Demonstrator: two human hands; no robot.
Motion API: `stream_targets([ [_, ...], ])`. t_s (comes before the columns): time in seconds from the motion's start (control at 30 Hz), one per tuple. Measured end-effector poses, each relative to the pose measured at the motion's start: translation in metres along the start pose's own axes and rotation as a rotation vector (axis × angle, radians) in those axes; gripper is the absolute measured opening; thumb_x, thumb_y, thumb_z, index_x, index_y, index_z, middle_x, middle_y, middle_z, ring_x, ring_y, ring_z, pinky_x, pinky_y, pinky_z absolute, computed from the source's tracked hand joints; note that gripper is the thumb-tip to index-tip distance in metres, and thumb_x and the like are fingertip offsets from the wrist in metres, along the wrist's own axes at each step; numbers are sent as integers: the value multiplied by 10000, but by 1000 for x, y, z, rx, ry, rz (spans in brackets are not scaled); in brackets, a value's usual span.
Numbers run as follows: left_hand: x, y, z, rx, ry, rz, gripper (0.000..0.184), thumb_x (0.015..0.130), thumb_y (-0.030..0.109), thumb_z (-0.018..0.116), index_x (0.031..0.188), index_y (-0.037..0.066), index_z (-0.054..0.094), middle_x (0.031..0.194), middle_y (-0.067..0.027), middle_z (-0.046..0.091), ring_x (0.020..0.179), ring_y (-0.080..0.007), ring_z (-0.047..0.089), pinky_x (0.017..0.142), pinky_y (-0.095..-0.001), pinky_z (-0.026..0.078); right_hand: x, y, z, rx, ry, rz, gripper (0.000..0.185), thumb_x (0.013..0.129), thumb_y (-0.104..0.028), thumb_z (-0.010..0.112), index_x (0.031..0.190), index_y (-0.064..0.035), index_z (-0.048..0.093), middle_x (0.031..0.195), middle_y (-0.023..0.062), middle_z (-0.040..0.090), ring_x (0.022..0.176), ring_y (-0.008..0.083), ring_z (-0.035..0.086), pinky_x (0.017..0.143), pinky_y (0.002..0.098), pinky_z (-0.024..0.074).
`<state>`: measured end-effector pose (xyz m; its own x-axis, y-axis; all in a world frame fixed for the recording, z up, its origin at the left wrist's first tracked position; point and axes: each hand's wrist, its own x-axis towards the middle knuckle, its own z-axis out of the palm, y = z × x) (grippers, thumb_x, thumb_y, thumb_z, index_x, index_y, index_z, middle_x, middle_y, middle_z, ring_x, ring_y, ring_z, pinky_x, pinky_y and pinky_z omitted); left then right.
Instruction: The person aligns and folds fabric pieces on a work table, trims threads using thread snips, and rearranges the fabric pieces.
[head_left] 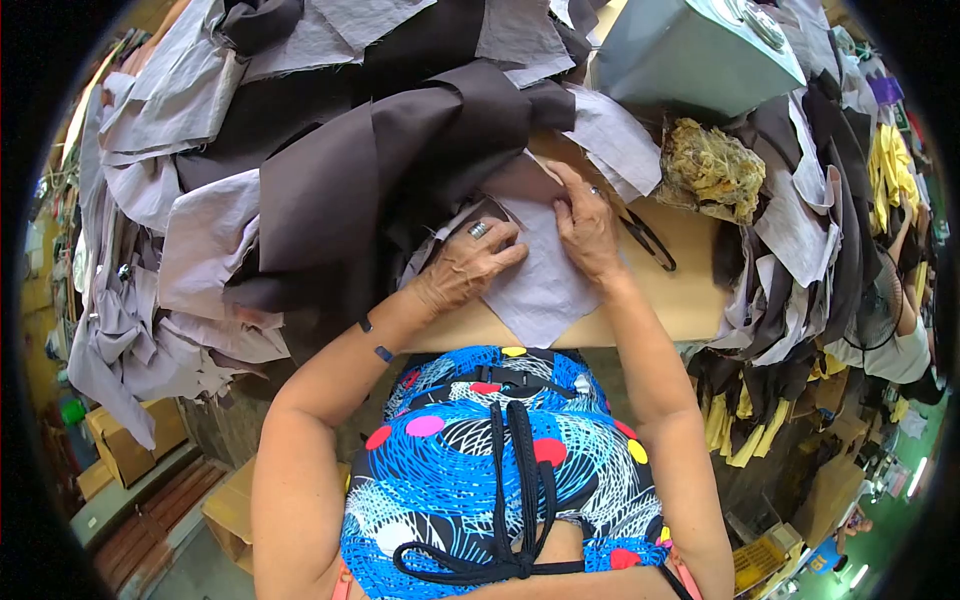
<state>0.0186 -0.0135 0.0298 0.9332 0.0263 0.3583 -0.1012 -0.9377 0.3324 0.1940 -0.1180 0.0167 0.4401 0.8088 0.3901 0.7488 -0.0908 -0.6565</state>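
A light grey piece of fabric (540,285) with a darker brown part at its top lies in front of me, its pointed lower end near the table's front edge. My left hand (465,262), with a ring on it, has its fingers curled and pressed together on the cloth's left side. On the opposite side, my right hand (588,228) pinches the upper right edge between thumb and fingers. Dark brown fabric (345,190) is bunched right beside my left hand. A black loop, perhaps a scissor handle (650,240), lies by my right wrist.
Heaps of grey fabric (170,110) and brown fabric rise at the back and left. A grey metal box (700,60) stands at the back right, with a tangled yellowish clump (712,172) before it. More fabric (800,220) hangs over the table's (690,285) right side.
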Motion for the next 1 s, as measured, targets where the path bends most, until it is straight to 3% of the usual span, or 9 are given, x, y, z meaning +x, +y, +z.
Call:
stream_targets([
  [0.1,-2,2,0,-45,38,-55,275,748,17,528,1008,57,611,1019,-99,547,934,-280,584,780,-352,501,10,-15,-9,-56,-119,198,528,776,7,563,1274,-134,454,956,193,607,854,346,598,740,415,462],
  [0.2,-3,1,-3,-27,30,-89,278,740,3,548,1011,31,600,1030,-108,554,944,-290,587,786,-357,505,19,-16,-1,42,-65,199,574,756,23,563,1294,-138,440,836,183,590,775,344,586,719,428,452],
  [0.4,-9,-8,4,46,13,-25,330,742,25,538,1068,37,584,1076,-102,551,968,-269,577,831,-347,497,25,-2,11,-16,-62,-29,608,751,36,562,1318,-150,449,869,162,620,751,314,575,702,426,440],
  [0.67,0,-3,-4,185,-79,76,374,781,104,470,1139,47,562,1165,-94,535,1012,-231,559,913,-329,457,22,5,18,75,20,-87,596,740,66,552,1294,-147,495,913,139,633,754,299,576,722,389,451],
  [0.87,-2,4,3,317,-68,-70,390,767,117,469,1137,36,565,1154,-81,535,1018,-215,560,902,-326,460,21,3,18,73,31,-86,563,739,69,543,1267,-122,514,983,139,639,811,312,589,737,404,455],
  [1.0,6,8,-1,339,-84,-9,387,761,142,475,1122,37,569,1098,-68,533,969,-208,555,866,-326,466,21,4,19,43,57,-105,572,729,71,563,1267,-120,524,1082,100,639,768,262,591,747,352,465],
])
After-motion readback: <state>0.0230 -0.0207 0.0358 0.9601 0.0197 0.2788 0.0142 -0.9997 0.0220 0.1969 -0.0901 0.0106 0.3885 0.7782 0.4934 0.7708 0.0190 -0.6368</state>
